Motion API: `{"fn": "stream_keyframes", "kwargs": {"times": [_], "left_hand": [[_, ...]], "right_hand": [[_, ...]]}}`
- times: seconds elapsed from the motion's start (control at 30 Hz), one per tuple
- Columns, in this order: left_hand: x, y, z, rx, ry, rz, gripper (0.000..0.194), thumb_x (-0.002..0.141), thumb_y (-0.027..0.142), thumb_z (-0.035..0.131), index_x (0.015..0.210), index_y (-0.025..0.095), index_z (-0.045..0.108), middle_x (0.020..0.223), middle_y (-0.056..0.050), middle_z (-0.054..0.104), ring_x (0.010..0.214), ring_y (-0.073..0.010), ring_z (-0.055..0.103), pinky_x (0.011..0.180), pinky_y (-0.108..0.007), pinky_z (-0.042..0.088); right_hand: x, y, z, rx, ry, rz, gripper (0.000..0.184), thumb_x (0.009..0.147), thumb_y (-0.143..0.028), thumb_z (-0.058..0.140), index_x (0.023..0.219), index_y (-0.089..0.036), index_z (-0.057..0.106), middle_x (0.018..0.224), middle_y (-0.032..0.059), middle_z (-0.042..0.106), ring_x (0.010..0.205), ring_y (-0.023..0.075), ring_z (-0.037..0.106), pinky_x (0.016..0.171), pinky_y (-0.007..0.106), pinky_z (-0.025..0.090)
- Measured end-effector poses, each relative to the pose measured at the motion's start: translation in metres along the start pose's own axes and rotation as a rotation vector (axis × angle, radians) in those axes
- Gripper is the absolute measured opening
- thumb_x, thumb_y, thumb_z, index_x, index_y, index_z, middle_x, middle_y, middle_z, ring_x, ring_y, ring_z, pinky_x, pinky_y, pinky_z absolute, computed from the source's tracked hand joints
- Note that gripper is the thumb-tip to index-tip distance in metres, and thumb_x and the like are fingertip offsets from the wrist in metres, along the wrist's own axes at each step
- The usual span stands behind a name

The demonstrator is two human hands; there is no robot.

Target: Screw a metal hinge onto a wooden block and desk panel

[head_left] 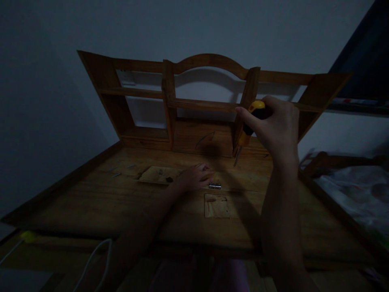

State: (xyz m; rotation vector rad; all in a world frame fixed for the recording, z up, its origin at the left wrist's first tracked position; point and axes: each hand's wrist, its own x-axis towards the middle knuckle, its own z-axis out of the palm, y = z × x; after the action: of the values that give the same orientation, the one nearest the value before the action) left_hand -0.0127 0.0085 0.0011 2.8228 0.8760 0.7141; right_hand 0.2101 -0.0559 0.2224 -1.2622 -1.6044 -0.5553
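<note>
My right hand point(275, 127) is wrapped round a yellow and black screwdriver point(247, 132), its tip pointing down at the wooden desk top point(100, 202) near the back shelf unit. My left hand point(196, 177) rests palm down on the desk, fingers curled, next to a small metal hinge point(214, 186). Its fingers lie at the end of a pale wooden board point(159, 174). A small pale square of wood point(218, 206) lies just in front of the hinge.
A wooden shelf unit point(209, 103) with an arched top stands along the desk's back. A few screws point(117, 174) lie at the left. A white cable point(91, 259) hangs by the front edge. A bed point(355, 190) stands to the right. The room is dim.
</note>
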Motion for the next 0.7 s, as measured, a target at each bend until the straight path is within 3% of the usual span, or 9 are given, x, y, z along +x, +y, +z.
{"fn": "stream_keyframes", "kwargs": {"times": [0.33, 0.53, 0.63, 0.7], "left_hand": [[0.001, 0.001, -0.001, 0.013, 0.043, -0.008, 0.040, 0.095, 0.032, 0.052, 0.134, 0.026, 0.059, 0.131, -0.010, 0.055, 0.120, -0.0241, 0.056, 0.104, -0.040, 0.048], [0.010, -0.008, -0.003, 0.002, 0.288, -0.167, 0.034, 0.093, 0.021, 0.051, 0.125, 0.023, 0.062, 0.130, -0.010, 0.056, 0.115, -0.0217, 0.059, 0.101, -0.039, 0.050], [0.018, -0.018, -0.016, -0.028, 0.448, -0.289, 0.028, 0.093, 0.019, 0.048, 0.115, 0.020, 0.066, 0.115, -0.008, 0.063, 0.106, -0.0180, 0.062, 0.096, -0.032, 0.052], [0.018, -0.030, -0.032, -0.001, 0.470, -0.390, 0.025, 0.091, 0.019, 0.050, 0.107, 0.018, 0.070, 0.105, -0.007, 0.066, 0.094, -0.0168, 0.064, 0.088, -0.029, 0.053]], "right_hand": [[0.000, -0.004, -0.005, -0.058, -0.055, 0.003, 0.037, 0.086, -0.058, 0.061, 0.075, -0.023, 0.057, 0.073, 0.0068, 0.062, 0.073, 0.0238, 0.057, 0.062, 0.033, 0.034], [0.000, -0.006, -0.010, -0.009, -0.079, 0.006, 0.039, 0.088, -0.059, 0.058, 0.075, -0.023, 0.059, 0.071, 0.0069, 0.060, 0.073, 0.0251, 0.057, 0.063, 0.034, 0.034], [0.001, -0.005, -0.012, 0.041, -0.083, -0.006, 0.039, 0.088, -0.057, 0.058, 0.071, -0.022, 0.056, 0.068, 0.0060, 0.057, 0.071, 0.0240, 0.055, 0.062, 0.033, 0.032], [0.002, -0.003, -0.014, 0.052, -0.068, -0.022, 0.041, 0.087, -0.057, 0.060, 0.067, -0.022, 0.052, 0.065, 0.0046, 0.055, 0.067, 0.0214, 0.052, 0.061, 0.032, 0.030]]}}
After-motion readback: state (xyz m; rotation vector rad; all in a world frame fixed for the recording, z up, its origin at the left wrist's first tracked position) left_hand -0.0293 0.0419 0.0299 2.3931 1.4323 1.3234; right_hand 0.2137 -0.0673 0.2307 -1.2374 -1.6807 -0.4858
